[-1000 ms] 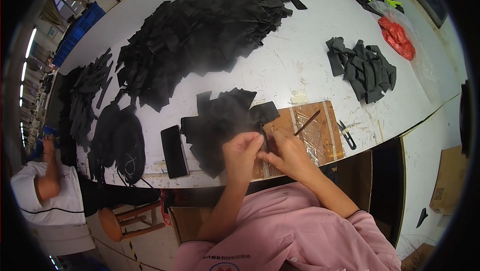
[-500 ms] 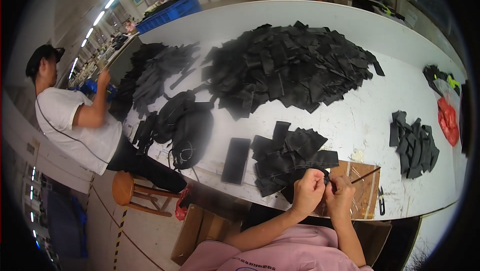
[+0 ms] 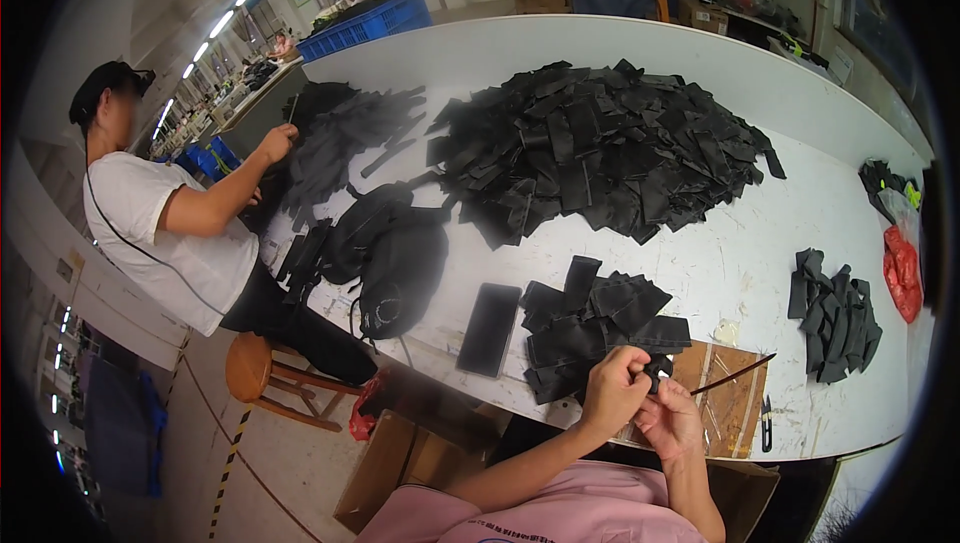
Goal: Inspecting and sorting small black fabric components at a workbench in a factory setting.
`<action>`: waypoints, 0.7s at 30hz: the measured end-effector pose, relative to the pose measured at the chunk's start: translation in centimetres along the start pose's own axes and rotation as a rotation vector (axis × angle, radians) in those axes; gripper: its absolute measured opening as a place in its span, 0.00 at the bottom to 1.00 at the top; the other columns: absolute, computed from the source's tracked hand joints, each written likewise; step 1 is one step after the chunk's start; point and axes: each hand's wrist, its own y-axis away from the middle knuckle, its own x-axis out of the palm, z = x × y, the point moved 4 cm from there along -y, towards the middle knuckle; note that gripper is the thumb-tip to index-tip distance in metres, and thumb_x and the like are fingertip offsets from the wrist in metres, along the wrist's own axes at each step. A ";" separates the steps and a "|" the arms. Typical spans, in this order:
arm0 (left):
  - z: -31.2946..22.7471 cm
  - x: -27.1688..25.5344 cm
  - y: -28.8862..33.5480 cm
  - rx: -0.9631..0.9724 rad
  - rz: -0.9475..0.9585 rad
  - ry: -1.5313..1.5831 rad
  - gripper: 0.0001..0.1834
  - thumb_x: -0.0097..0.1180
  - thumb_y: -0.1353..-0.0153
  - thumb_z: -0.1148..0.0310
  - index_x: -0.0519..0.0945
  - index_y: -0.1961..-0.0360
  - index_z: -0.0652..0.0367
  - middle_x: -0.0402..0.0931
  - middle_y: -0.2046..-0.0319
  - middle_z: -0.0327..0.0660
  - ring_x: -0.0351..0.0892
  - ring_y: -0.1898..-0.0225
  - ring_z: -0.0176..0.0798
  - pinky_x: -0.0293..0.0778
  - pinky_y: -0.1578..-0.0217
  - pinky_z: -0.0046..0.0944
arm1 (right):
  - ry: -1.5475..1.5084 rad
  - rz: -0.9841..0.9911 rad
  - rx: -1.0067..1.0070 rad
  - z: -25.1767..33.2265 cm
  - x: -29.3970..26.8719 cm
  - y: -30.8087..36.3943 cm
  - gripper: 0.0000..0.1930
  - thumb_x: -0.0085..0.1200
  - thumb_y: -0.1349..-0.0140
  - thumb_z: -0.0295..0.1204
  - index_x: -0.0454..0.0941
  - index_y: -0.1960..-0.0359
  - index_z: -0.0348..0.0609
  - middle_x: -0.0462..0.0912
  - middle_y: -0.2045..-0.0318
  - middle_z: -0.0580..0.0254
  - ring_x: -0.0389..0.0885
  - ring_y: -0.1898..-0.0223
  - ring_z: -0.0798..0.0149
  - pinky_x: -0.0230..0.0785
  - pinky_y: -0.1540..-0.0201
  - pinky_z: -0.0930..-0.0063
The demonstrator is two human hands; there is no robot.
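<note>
My left hand (image 3: 612,389) and my right hand (image 3: 668,421) meet at the near edge of the white table (image 3: 760,233), both pinching one small black fabric piece (image 3: 655,374). They hover over a brown cardboard sheet (image 3: 728,405). Just beyond my hands lies a small heap of black fabric pieces (image 3: 592,324). A thin dark stick (image 3: 732,375) lies slanted across the cardboard.
A large heap of black pieces (image 3: 600,148) fills the table's middle, and a smaller stack (image 3: 835,311) lies at the right. A black phone (image 3: 489,329), a black bag (image 3: 395,263), small snips (image 3: 766,421) and a red bag (image 3: 902,271) also lie there. A person in white (image 3: 170,223) works at the left, seated on a stool (image 3: 255,369).
The view has swung left and up, bringing the person in white and the far workshop into sight. My hands stay together on the small black piece above the cardboard.
</note>
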 end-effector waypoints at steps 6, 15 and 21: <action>-0.1 0.3 0.4 -0.085 -0.030 0.335 0.05 0.45 0.49 0.83 0.70 0.70 0.65 0.74 0.74 0.40 0.70 0.81 0.24 0.65 0.84 0.23 | 0.349 -0.065 -0.159 0.5 -0.2 -0.1 0.11 0.52 0.46 0.36 0.69 0.76 0.41 0.70 0.82 0.68 0.66 0.81 0.75 0.59 0.81 0.86; -2.8 1.0 3.4 -0.664 0.763 1.145 0.13 0.51 0.50 0.74 0.64 0.63 0.63 0.69 0.76 0.36 0.53 0.89 0.18 0.47 0.91 0.19 | 0.435 -0.118 -0.288 1.3 -0.9 2.5 0.13 0.56 0.49 0.38 0.68 0.77 0.42 0.69 0.80 0.68 0.67 0.78 0.74 0.61 0.75 0.84; -3.9 1.8 2.5 -0.367 0.472 0.669 0.24 0.53 0.49 0.73 0.60 0.51 0.63 0.70 0.73 0.38 0.63 0.83 0.20 0.54 0.88 0.18 | 0.825 0.046 -0.784 4.2 1.6 3.8 0.13 0.54 0.48 0.35 0.66 0.79 0.40 0.69 0.73 0.62 0.66 0.70 0.70 0.59 0.65 0.78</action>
